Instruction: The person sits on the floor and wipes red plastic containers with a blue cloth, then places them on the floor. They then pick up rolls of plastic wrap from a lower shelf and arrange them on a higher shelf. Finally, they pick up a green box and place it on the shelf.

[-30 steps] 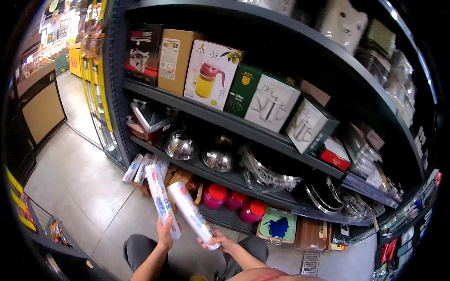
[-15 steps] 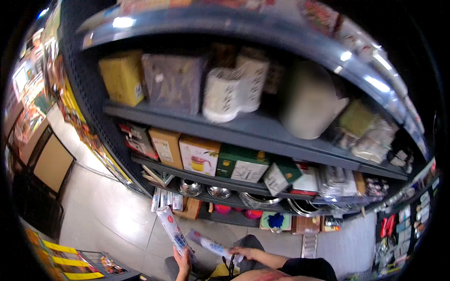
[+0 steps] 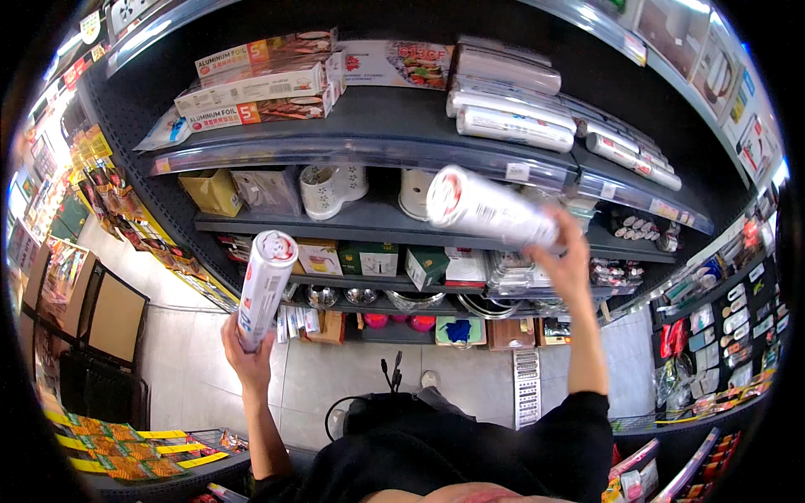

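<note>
My left hand [image 3: 249,350] is wrapped round the lower end of a white printed roll [image 3: 267,289] in clear wrapping, which stands nearly upright in front of the lower shelves. My right hand [image 3: 563,251] grips the right end of a second white roll [image 3: 490,208], held tilted in front of the upper shelf's edge and a little blurred. Just beyond it, on the upper shelf [image 3: 394,126], lie similar stacked white rolls [image 3: 516,127]. Both held rolls are apart from the shelves.
Foil boxes [image 3: 260,88] are stacked at the upper shelf's left, and more rolls [image 3: 633,159] lie at its right. Below are a white perforated holder [image 3: 334,191], boxed goods [image 3: 369,259] and metal bowls [image 3: 322,296]. Display racks [image 3: 713,335] flank the aisle; a metal grate [image 3: 527,386] lies on the floor.
Both rolls have risen from low near my legs to shelf height, the right one moving up and right. The view has shifted upward, bringing the upper shelf into sight.
</note>
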The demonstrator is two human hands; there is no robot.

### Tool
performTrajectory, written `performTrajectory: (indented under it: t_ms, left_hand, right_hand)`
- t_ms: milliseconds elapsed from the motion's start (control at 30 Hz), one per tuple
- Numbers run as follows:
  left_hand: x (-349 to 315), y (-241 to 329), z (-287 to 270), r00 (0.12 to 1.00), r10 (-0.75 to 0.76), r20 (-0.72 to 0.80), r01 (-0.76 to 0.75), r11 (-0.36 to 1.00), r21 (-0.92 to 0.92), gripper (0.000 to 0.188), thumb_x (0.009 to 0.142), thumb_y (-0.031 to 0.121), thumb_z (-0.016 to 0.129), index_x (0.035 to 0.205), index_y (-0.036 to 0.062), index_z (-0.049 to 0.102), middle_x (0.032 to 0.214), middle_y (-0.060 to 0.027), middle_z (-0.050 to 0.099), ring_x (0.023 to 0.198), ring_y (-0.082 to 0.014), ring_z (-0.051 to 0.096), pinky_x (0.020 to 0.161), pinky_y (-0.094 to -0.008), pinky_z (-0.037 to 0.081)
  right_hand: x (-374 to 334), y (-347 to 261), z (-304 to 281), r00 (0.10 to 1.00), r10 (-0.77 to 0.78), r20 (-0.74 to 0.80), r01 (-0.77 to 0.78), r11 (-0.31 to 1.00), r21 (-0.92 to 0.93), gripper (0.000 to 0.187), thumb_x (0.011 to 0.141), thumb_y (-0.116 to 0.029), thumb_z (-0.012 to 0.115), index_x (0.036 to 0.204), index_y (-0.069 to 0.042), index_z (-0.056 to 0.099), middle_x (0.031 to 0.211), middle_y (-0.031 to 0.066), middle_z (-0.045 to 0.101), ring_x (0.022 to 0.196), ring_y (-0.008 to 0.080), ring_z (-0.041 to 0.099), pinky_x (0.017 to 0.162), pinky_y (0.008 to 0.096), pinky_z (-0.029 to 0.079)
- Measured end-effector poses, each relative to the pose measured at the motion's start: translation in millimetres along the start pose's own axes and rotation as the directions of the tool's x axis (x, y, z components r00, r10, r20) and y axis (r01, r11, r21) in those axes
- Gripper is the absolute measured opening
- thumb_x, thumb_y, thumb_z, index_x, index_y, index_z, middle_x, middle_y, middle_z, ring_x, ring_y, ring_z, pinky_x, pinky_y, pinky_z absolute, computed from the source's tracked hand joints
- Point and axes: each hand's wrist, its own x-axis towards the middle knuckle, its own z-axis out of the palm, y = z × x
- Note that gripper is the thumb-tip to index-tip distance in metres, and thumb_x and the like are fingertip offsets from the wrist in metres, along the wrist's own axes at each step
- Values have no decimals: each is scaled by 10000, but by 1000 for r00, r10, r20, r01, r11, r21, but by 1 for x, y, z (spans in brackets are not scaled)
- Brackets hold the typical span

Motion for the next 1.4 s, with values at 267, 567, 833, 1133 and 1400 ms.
performTrajectory:
  t_ms: [267,567,833,1133,1400]
  left_hand:
    - [58,100,18,955,282,86,-295,905,306,605,715,231,780,1234,39,535,1181,-153,565,1149,-331,478,995,-435,337]
    - [118,174,51,907,401,129,-419,892,171,577,739,164,759,1266,77,542,1196,-144,573,1108,-317,519,956,-420,386]
    - [185,250,111,757,638,141,-649,709,275,555,736,268,762,1222,94,560,1177,-108,597,1110,-302,528,967,-413,382]
    - [237,297,236,703,711,11,-704,699,-129,724,764,411,731,1331,57,454,1361,-157,462,1271,-322,411,1069,-408,310]
    - [237,302,293,762,111,638,512,501,-698,724,951,582,348,1398,13,360,1394,-178,438,1293,-252,410,1073,-344,303]
  right_hand:
    - [165,43,-79,853,-498,-156,324,740,-590,499,755,-221,737,1225,-144,587,1185,113,584,1118,307,519,957,417,389]
    - [251,125,-38,958,-287,-11,252,856,-452,603,716,-321,758,1222,-44,581,1233,195,568,1169,369,508,987,419,418]
    - [213,67,-56,997,5,-71,21,929,370,615,781,-374,721,1249,-11,559,1254,164,578,1196,297,521,1011,403,393]
    - [180,48,-71,959,-285,15,285,955,-78,570,735,-346,777,1215,-93,602,1184,152,581,1123,304,539,957,383,425]
    - [210,118,-62,972,-225,-71,212,965,-151,706,732,-366,767,1327,-88,507,1383,203,392,1257,321,406,1052,396,323]
